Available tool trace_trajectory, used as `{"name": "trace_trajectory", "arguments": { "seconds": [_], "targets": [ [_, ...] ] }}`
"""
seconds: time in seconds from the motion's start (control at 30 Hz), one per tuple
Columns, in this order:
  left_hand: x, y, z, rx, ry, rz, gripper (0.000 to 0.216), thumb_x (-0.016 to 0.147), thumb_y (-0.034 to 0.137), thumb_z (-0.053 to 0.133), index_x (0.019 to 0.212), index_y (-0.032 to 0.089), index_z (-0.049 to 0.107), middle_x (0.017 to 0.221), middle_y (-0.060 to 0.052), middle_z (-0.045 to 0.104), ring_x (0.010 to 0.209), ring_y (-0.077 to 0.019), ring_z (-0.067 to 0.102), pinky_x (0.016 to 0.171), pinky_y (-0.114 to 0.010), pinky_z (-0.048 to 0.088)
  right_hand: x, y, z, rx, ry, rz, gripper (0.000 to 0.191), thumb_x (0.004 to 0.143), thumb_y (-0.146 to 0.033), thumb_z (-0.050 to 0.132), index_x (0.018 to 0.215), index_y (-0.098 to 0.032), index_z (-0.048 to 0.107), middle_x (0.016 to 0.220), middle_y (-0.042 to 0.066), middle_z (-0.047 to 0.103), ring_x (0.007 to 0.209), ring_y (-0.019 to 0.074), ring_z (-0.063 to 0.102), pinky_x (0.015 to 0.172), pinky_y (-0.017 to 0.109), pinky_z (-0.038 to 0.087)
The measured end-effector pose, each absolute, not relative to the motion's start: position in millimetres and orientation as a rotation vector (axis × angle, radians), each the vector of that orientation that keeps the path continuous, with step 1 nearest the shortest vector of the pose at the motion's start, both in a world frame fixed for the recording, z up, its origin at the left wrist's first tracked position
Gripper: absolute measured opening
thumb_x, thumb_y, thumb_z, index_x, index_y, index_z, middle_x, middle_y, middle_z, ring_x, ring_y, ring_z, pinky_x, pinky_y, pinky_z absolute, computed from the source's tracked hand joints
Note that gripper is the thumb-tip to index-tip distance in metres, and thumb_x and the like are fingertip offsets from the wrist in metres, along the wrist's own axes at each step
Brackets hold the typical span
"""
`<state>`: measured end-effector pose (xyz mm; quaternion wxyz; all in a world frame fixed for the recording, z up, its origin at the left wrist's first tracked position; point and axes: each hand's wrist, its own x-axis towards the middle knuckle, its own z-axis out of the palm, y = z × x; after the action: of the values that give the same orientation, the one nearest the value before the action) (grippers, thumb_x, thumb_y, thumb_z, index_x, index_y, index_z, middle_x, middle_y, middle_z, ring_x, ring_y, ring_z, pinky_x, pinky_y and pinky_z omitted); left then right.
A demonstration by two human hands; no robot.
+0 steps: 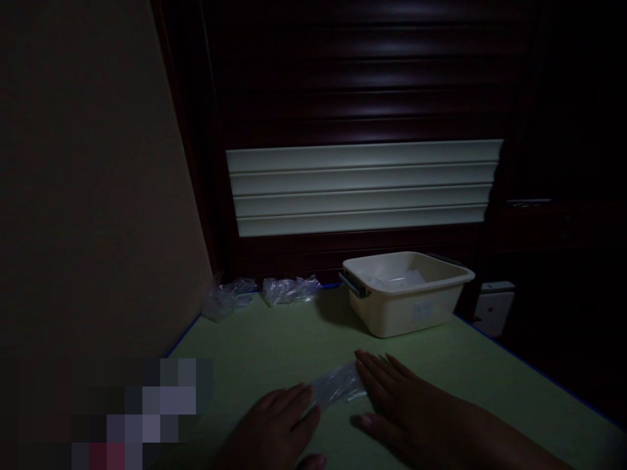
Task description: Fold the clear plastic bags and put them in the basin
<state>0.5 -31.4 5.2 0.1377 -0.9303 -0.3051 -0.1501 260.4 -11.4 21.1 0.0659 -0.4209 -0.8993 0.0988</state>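
Note:
A small, flat piece of clear plastic, looking like a bag (339, 385), lies on the pale green tabletop (274, 352). My left hand (274, 427) rests flat at its left end, fingers stretched out and touching its edge. At the right end, my right hand (404, 401) lies palm down over the plastic's edge, with its fingers extended and its thumb apart. Neither hand is closed around anything. What lies under the palms is hidden.
A cream plastic basin (411, 313) with dark handles stands at the back right, clear plastic inside it. Crumpled clear bags (291, 290) lie along the back edge, with another crumpled bag (225, 299) in the left corner. A wall (98, 196) bounds the left; the room is dim.

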Motion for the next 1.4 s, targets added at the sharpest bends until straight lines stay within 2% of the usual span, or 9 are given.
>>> {"name": "trace_trajectory", "arguments": {
  "seconds": [0.1,0.2,0.33,0.43,0.6,0.8,0.93,1.07,1.4],
  "targets": [
    [0.4,-30.8,4.8,-2.69,-0.891,-0.433,0.033,0.088,0.038,0.058,0.114,0.019,0.06,0.119,-0.011,0.064,0.105,-0.0256,0.061,0.086,-0.036,0.053,253.8,-8.1,23.0,-1.306,-2.645,0.223,0.064,0.094,-0.051,0.032,0.139,-0.005,0.039,0.144,0.023,0.033,0.134,0.0343,0.029,0.107,0.058,0.026],
    [0.7,-29.8,3.5,-2.671,-0.906,-0.407,0.035,0.087,0.038,0.06,0.114,0.017,0.06,0.118,-0.013,0.063,0.105,-0.0262,0.06,0.085,-0.035,0.053,245.2,-9.1,29.5,-1.299,-2.523,0.121,0.054,0.093,-0.04,0.04,0.137,-0.008,0.043,0.141,0.02,0.043,0.129,0.0315,0.04,0.104,0.05,0.036],
    [0.6,-27.6,0.2,-2.639,-0.881,-0.443,0.037,0.086,0.044,0.059,0.112,0.017,0.06,0.113,-0.012,0.065,0.097,-0.0255,0.062,0.078,-0.035,0.054,231.1,-19.2,34.0,-1.177,-2.538,0.148,0.031,0.09,-0.02,0.042,0.113,-0.013,0.062,0.11,0.014,0.064,0.096,0.0232,0.062,0.082,0.035,0.052],
    [0.6,-26.5,-1.7,-2.618,-0.876,-0.451,0.037,0.085,0.046,0.06,0.109,0.018,0.061,0.108,-0.01,0.066,0.092,-0.0248,0.061,0.076,-0.034,0.053,221.9,-23.5,22.4,-1.08,-2.663,0.085,0.022,0.084,-0.016,0.05,0.1,-0.016,0.066,0.095,0.009,0.066,0.081,0.0215,0.062,0.07,0.031,0.051],
    [4.3,-26.3,-5.6,-2.608,-0.833,-0.509,0.039,0.09,0.05,0.052,0.107,0.016,0.061,0.094,-0.007,0.066,0.079,-0.0213,0.059,0.068,-0.031,0.049,218.7,-19.0,2.5,-0.974,-2.676,-0.034,0.024,0.079,-0.015,0.055,0.101,-0.018,0.064,0.097,0.007,0.067,0.086,0.0223,0.061,0.075,0.033,0.047],
    [10.0,-27.8,-11.5,-2.68,-0.665,-0.629,0.022,0.096,0.02,0.043,0.085,0.017,0.062,0.074,-0.001,0.066,0.068,-0.0151,0.058,0.063,-0.026,0.045,226.3,-17.2,17.8,-0.963,-2.598,0.168,0.023,0.089,-0.015,0.042,0.093,-0.018,0.065,0.088,0.006,0.065,0.082,0.0163,0.061,0.074,0.026,0.046],
    [6.7,-28.7,-2.1,-2.732,-0.766,-0.68,0.011,0.086,0.018,0.055,0.093,0.016,0.063,0.092,-0.006,0.069,0.087,-0.0201,0.062,0.076,-0.03,0.05,229.6,-15.1,24.0,-0.896,-2.617,0.241,0.025,0.091,-0.014,0.04,0.096,-0.018,0.065,0.091,0.006,0.066,0.084,0.0151,0.062,0.077,0.023,0.047],
    [0.8,-28.5,5.4,-2.752,-0.92,-0.703,0.03,0.081,0.018,0.057,0.111,0.014,0.061,0.119,-0.011,0.063,0.111,-0.0245,0.056,0.094,-0.035,0.048,232.2,-12.8,23.9,-0.867,-2.629,0.261,0.027,0.092,-0.013,0.04,0.101,-0.02,0.065,0.099,0.004,0.067,0.09,0.0146,0.061,0.082,0.023,0.046],
    [5.1,-33.6,10.8,-2.792,-0.969,-0.463,0.031,0.075,0.022,0.07,0.104,0.014,0.064,0.109,-0.011,0.067,0.098,-0.0255,0.062,0.085,-0.035,0.053,230.1,-7.6,11.8,-0.839,-2.637,0.085,0.016,0.089,-0.015,0.052,0.099,-0.02,0.064,0.092,0.003,0.069,0.083,0.0156,0.062,0.075,0.025,0.045]
  ]
}}
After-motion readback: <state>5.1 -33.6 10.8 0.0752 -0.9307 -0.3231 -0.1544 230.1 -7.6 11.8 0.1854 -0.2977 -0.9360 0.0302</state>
